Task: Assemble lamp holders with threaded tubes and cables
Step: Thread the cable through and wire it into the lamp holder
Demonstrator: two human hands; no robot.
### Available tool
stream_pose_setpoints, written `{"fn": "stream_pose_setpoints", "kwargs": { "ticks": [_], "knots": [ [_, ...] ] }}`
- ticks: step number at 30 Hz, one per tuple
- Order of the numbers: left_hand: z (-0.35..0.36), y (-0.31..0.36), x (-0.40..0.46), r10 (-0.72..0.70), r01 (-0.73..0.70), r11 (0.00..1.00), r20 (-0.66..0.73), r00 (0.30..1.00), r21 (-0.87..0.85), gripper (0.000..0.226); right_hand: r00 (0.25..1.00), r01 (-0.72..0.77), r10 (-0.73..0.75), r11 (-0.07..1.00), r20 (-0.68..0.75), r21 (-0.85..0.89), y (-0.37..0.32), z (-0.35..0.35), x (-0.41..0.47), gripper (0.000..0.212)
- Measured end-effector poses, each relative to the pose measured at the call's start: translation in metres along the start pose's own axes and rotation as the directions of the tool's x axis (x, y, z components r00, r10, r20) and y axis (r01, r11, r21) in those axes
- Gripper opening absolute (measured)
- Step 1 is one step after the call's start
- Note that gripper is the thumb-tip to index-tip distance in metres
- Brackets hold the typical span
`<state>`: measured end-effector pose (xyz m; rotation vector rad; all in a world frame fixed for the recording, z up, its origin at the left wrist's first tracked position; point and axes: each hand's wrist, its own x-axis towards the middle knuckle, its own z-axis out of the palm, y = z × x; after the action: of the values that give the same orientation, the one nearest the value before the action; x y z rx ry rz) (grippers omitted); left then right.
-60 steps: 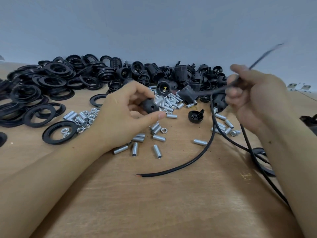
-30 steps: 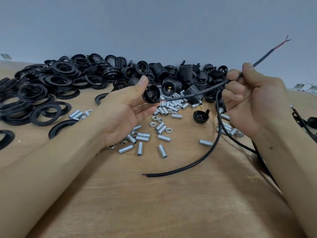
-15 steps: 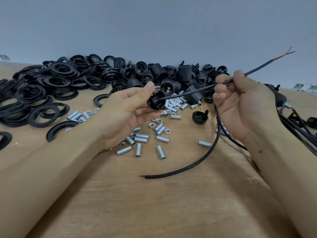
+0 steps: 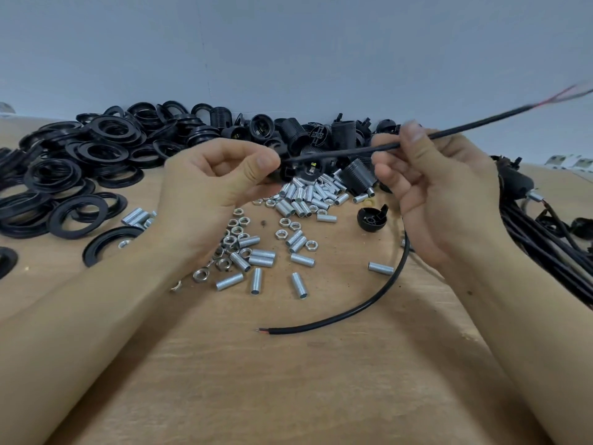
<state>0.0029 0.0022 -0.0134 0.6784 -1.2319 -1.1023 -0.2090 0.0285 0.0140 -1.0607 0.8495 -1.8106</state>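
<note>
1. Left hand (image 4: 218, 191) is curling its fingers round a small black lamp holder cap (image 4: 284, 171), mostly hidden behind the thumb.
2. Right hand (image 4: 430, 184) is pinching a black cable (image 4: 346, 152) between thumb and fingers; the cable is running from the cap up to the right, its stripped red end blurred.
3. The cable's other end (image 4: 353, 311) is lying curved on the wooden table (image 4: 288, 380).
4. Threaded tubes (image 4: 256, 261) and nuts (image 4: 236, 231) are lying scattered under the hands.
5. Black rings (image 4: 96, 162) are piling up at left; lamp holder bodies (image 4: 324, 136) are crowding behind the hands.
6. A loose black cap (image 4: 370, 220) is sitting beside the right hand; a cable bundle (image 4: 545, 239) is lying at far right.
</note>
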Motion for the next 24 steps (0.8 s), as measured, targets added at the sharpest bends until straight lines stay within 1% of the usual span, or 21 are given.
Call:
{"fn": "stream_pose_setpoints", "kwargs": {
  "ticks": [2, 3, 5, 6, 8, 10, 12, 14, 15, 16, 17, 18, 19, 21, 22, 24],
  "knots": [
    [0.002, -0.001, -0.002, 0.026, -0.027, 0.999, 0.045, 0.999, 0.024, 0.020, 0.998, -0.041, 0.044, 0.995, -0.037, 0.089, -0.002, -0.002, 0.002, 0.022],
    [0.003, -0.002, -0.002, 0.030, -0.033, 0.998, 0.066, 0.997, 0.045, 0.016, 0.998, -0.050, 0.053, 0.994, -0.024, 0.101, -0.002, -0.002, 0.002, 0.022],
    [0.004, -0.004, -0.004, 0.027, -0.035, 0.995, 0.091, 0.995, 0.093, 0.019, 0.994, -0.104, 0.102, 0.991, 0.033, 0.085, -0.001, 0.000, 0.001, 0.012],
    [0.005, -0.003, -0.005, 0.023, -0.035, 0.992, 0.101, 0.995, 0.122, 0.022, 0.986, -0.154, 0.150, 0.987, 0.070, 0.051, 0.002, 0.001, 0.001, 0.017],
    [0.006, -0.002, -0.008, 0.024, -0.050, 0.980, 0.137, 0.990, 0.192, 0.023, 0.950, -0.283, 0.286, 0.958, 0.128, -0.044, 0.008, 0.002, -0.002, 0.031],
    [0.009, -0.002, -0.011, 0.027, -0.081, 0.959, 0.199, 0.980, 0.271, 0.022, 0.896, -0.379, 0.387, 0.922, 0.218, -0.081, 0.013, 0.005, -0.007, 0.034],
    [0.012, -0.003, -0.015, 0.051, -0.144, 0.915, 0.246, 0.968, 0.377, 0.021, 0.842, -0.425, 0.424, 0.902, 0.332, -0.075, 0.015, 0.008, -0.012, 0.041],
    [0.013, -0.005, -0.016, 0.096, -0.197, 0.850, 0.224, 0.970, 0.488, 0.018, 0.838, -0.405, 0.408, 0.910, 0.361, -0.087, 0.015, 0.010, -0.015, 0.056],
    [0.013, -0.005, -0.016, 0.118, -0.210, 0.827, 0.204, 0.972, 0.522, 0.016, 0.855, -0.380, 0.393, 0.919, 0.339, -0.106, 0.014, 0.011, -0.014, 0.055],
    [0.012, -0.006, -0.015, 0.131, -0.214, 0.817, 0.188, 0.973, 0.535, 0.014, 0.875, -0.359, 0.375, 0.927, 0.305, -0.109, 0.013, 0.011, -0.011, 0.045],
    [0.011, -0.006, -0.014, 0.133, -0.206, 0.818, 0.173, 0.976, 0.536, 0.014, 0.899, -0.352, 0.360, 0.933, 0.251, -0.080, 0.012, 0.010, -0.007, 0.029],
    [0.009, -0.007, -0.012, 0.127, -0.193, 0.822, 0.157, 0.979, 0.535, 0.014, 0.919, -0.359, 0.357, 0.933, 0.169, -0.017, 0.010, 0.007, -0.003, 0.014],
    [0.008, -0.007, -0.011, 0.122, -0.182, 0.826, 0.147, 0.982, 0.533, 0.014, 0.933, -0.358, 0.354, 0.932, 0.069, 0.060, 0.006, 0.004, 0.002, 0.006],
    [0.005, -0.007, -0.011, 0.104, -0.183, 0.830, 0.176, 0.979, 0.528, 0.011, 0.931, -0.323, 0.349, 0.924, -0.108, 0.205, -0.003, -0.006, 0.011, 0.008],
    [0.005, -0.006, -0.012, 0.090, -0.192, 0.834, 0.216, 0.972, 0.518, 0.010, 0.923, -0.304, 0.351, 0.916, -0.157, 0.262, -0.006, -0.011, 0.013, 0.011],
    [0.007, -0.005, -0.015, 0.062, -0.203, 0.862, 0.301, 0.952, 0.464, 0.008, 0.898, -0.316, 0.383, 0.904, -0.218, 0.289, -0.010, -0.019, 0.018, 0.018]
  ]
}}
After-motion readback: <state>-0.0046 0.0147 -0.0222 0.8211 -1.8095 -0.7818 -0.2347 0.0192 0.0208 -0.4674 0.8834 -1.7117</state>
